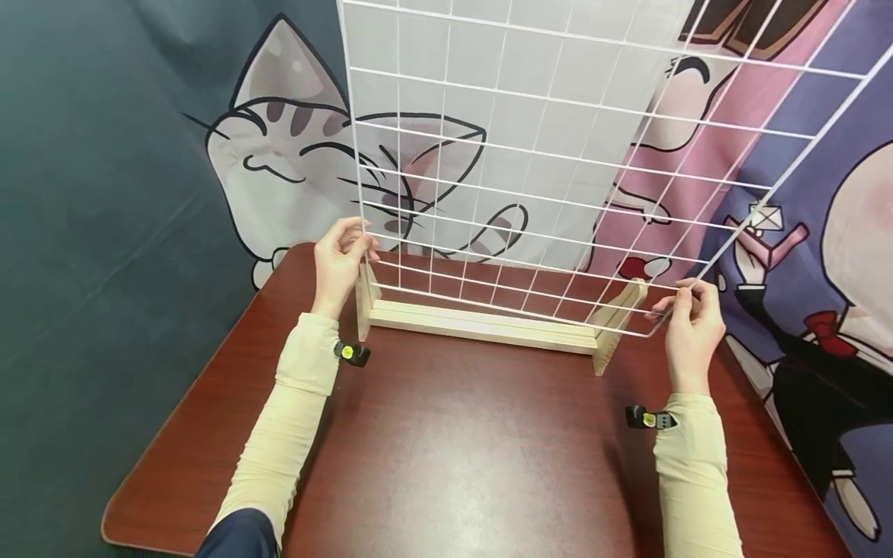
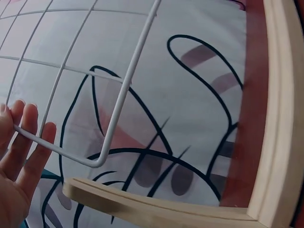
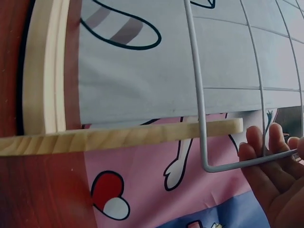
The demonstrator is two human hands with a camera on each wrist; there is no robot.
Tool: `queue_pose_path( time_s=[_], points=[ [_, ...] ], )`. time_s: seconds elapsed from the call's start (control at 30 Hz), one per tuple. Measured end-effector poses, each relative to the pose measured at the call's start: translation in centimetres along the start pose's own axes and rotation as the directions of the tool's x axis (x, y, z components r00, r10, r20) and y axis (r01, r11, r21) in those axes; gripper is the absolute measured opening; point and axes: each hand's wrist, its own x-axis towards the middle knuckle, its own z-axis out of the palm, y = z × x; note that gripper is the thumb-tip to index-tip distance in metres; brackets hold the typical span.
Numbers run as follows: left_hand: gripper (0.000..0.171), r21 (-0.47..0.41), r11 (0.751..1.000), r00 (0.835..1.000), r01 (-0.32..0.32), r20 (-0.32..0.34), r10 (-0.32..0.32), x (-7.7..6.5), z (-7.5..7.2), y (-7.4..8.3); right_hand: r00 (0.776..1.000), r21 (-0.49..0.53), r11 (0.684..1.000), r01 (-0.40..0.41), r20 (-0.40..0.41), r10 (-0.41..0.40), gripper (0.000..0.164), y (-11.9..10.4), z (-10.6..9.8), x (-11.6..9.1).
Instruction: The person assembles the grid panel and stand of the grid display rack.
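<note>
Both hands hold up a white wire grid panel [image 1: 519,143] by its two side edges. In the head view my left hand [image 1: 343,252] pinches the left edge near a lower corner; the left wrist view shows the fingers [image 2: 29,161] behind the wire. My right hand [image 1: 691,322] grips the right edge by the other lower corner, thumb in front. Beneath the grid's bottom wire stands a pale wooden base [image 1: 481,324], a grooved crossbar between two upright end pieces. In the right wrist view the grid's corner overlaps one wooden end piece [image 3: 166,130].
The base stands on a reddish-brown table [image 1: 446,465] with rounded corners. Behind it hangs a cloth backdrop [image 1: 174,178] printed with cartoon cats and figures. Small black cameras with yellow marks sit at both wrists.
</note>
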Motion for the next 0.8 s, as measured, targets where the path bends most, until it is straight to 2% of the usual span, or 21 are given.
queue_pose_path(
  time_s=[0.17,0.3,0.53,0.7,0.8],
  points=[
    [0.018,-0.009,1.000,1.000,-0.009,-0.014,0.009,1.4,0.1,0.5,1.000,-0.096,0.995,0.007,-0.008,-0.008,0.014,1.1,0.2,1.0],
    [0.017,-0.018,1.000,0.999,-0.026,-0.029,0.025,1.9,0.0,0.8,0.999,-0.183,0.983,0.032,-0.007,-0.034,0.015,1.1,0.6,1.6],
    [0.014,-0.063,0.997,0.998,-0.044,-0.054,0.040,2.4,-0.5,1.4,0.999,-0.155,0.987,0.045,-0.004,-0.047,0.013,0.4,1.3,2.3],
    [0.011,-0.079,0.993,0.995,-0.083,-0.059,0.078,3.3,-0.7,2.2,0.996,-0.221,0.971,0.088,-0.008,-0.092,0.015,-0.5,1.7,2.9],
    [0.013,-0.070,0.993,0.994,-0.092,-0.063,0.088,3.9,-0.8,2.4,0.995,-0.212,0.973,0.094,-0.004,-0.097,0.014,-0.8,2.0,3.3]
  ],
)
